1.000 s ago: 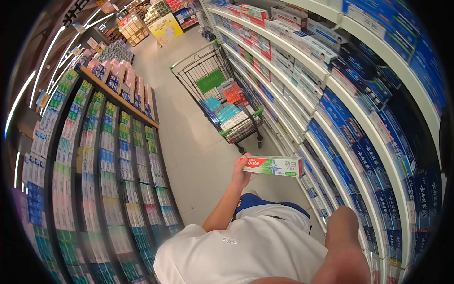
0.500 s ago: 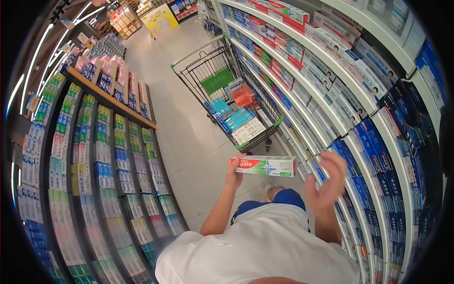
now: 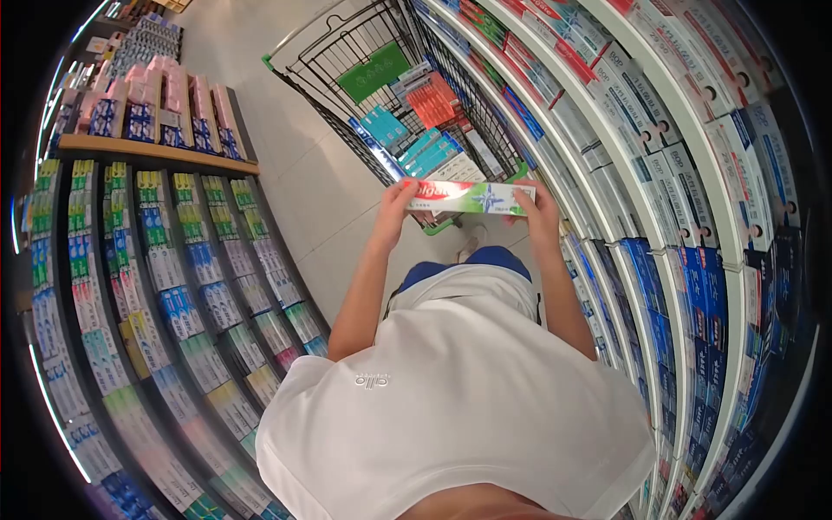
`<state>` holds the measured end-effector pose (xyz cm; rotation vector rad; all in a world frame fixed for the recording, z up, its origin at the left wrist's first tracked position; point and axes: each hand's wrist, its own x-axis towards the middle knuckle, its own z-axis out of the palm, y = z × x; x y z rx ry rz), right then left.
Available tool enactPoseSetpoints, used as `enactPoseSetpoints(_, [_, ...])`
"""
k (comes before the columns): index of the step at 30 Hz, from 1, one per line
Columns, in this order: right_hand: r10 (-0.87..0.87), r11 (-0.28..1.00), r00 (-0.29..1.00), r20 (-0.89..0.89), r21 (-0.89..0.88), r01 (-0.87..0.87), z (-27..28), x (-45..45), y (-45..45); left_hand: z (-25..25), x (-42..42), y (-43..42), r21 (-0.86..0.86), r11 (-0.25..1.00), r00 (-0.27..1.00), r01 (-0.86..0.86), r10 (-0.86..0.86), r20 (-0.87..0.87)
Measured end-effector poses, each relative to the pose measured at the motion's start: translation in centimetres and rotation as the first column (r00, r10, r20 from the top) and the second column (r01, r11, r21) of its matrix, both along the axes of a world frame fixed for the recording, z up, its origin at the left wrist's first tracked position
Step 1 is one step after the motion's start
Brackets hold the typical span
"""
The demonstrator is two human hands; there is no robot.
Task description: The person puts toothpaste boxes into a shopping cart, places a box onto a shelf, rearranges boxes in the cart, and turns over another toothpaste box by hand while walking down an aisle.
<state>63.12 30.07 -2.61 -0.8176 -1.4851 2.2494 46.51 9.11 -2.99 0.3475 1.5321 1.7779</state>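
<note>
A red, white and green Colgate toothpaste box (image 3: 471, 198) is held level in front of me, between both hands. My left hand (image 3: 399, 201) is closed on its left end. Around the right end, the fingers of my right hand (image 3: 538, 208) are closed, covering part of the print. Just beyond the box stands a shopping cart (image 3: 299, 76) with a green panel (image 3: 373, 72). Inside lie teal boxes (image 3: 431, 154), red-orange boxes (image 3: 432, 100) and white boxes (image 3: 461, 170), partly hidden behind the toothpaste box.
To my right, white shelves (image 3: 598, 113) hold rows of toothpaste boxes, with dark blue boxes (image 3: 693, 295) nearer me. On the left is a dark rack of packaged toothbrushes (image 3: 178, 295), topped by a wooden ledge (image 3: 156, 149). Pale floor tiles (image 3: 316, 199) run between them.
My right hand has come in from the right and taken hold of the box's right end. The view has tilted down, and the cart appears closer.
</note>
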Motion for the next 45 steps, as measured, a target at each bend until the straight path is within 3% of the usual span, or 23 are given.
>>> enactPoseSetpoints(2, [-0.022,0.998,0.998,0.056,-0.061,0.025,-0.4,-2.3,0.6,0.1,-2.0,0.9,-0.044,0.999,0.998,0.0,0.003,0.066])
enactPoseSetpoints(4, [-0.01,0.999,0.998,0.063,-0.035,0.012,-0.6,-3.9,1.1,-0.1,-3.9,2.1,-0.115,0.992,0.999,-0.054,0.054,-0.002])
enactPoseSetpoints(14, [-0.148,0.982,0.976,0.158,-0.092,0.163,-1.9,-9.1,1.6,-1.2,-13.2,5.8,-0.123,0.975,0.981,0.186,-0.177,0.083])
enactPoseSetpoints(20, [-0.367,0.907,0.917,0.158,-0.16,0.391,-0.5,-13.8,-1.1,-1.8,-20.5,7.2,-0.046,0.926,0.923,0.374,-0.367,0.117])
enactPoseSetpoints(23, [-0.501,0.849,0.844,0.192,-0.078,0.522,-1.1,-16.2,-3.0,-4.9,-24.3,7.6,-0.047,0.916,0.911,0.398,-0.389,0.14])
enactPoseSetpoints(24, [-0.523,0.842,0.833,0.18,-0.039,0.538,-1.1,-16.8,-3.6,-5.4,-24.6,8.3,-0.079,0.943,0.937,0.324,-0.308,0.164])
enactPoseSetpoints(27, [-0.592,0.801,0.789,0.165,0.01,0.599,-0.3,-17.9,-4.7,-5.0,-26.4,9.9,0.025,0.873,0.866,0.488,-0.487,0.109])
enactPoseSetpoints(31, [-0.659,0.752,0.744,0.108,0.092,0.653,-0.6,-17.9,-5.1,-3.7,-26.6,11.8,0.057,0.826,0.817,0.561,-0.563,0.123])
enactPoseSetpoints(37, [-0.752,0.659,0.657,0.054,0.061,0.75,-1.2,-18.0,-7.2,-5.5,-27.1,12.2,0.052,0.774,0.764,0.631,-0.632,0.125])
enactPoseSetpoints(40, [-0.809,0.583,0.577,0.113,0.029,0.812,-2.1,-18.5,-8.8,-6.5,-27.7,12.0,0.034,0.747,0.737,0.664,-0.661,0.137])
enactPoseSetpoints(45, [-0.774,0.629,0.625,0.096,0.007,0.778,-2.6,-19.7,-10.2,-4.2,-29.0,11.1,0.005,0.728,0.725,0.686,-0.683,0.092])
